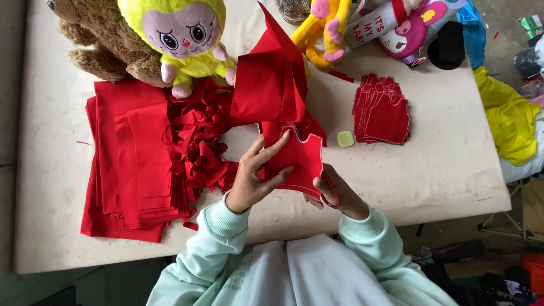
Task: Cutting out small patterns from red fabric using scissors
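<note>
- Pale bench (430, 170) — folded red cloth stack (130, 164) at left, cut pieces pile (382, 110) at right.
- Red fabric piece (297, 161), held above the bench's near edge — it looks thin, limp and light, best gripped near its edges.
- Left hand (255, 178) pinches the piece, fingers spread.
- Right hand (340, 195) is closed around red-handled scissors (330, 195).

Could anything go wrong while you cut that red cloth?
Maybe. The left hand holds the red cloth piece close to the red-handled scissors in the right hand, so fingers could get nipped. The heap of red scraps beside it could also snag the cloth.
</note>
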